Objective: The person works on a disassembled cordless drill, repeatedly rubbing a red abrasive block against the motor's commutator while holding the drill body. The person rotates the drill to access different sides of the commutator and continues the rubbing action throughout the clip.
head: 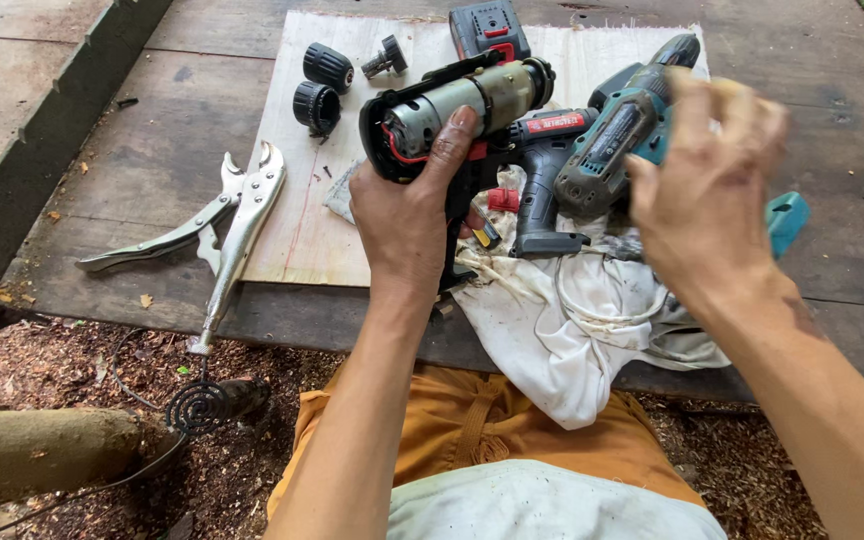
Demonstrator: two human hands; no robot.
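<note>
Left hand: the left hand [407,215] reaches up from the lower middle, back of the hand to the camera, forearm nearly straight.
Left fingers: clenched around the grip of the opened drill [457,110], thumb lying up along the motor.
Right hand: the right hand [707,190] is raised over the teal drill [617,145], wrist bent, blurred by motion.
Right fingers: spread and loose; whether they touch or hold anything I cannot tell.
Opened drill, place: held above the plywood sheet [302,220] on the wooden bench [152,160], just left of the teal drill.
Opened drill, axis: long axis runs left to right, tilted up toward the right; grip points down into the palm.
Opened drill, look: black shell with one side off, bare silver motor and red wire showing.
Around: locking pliers [222,225] to the left, two black chuck parts [322,85] above, a white rag [552,320] under the drills.
</note>
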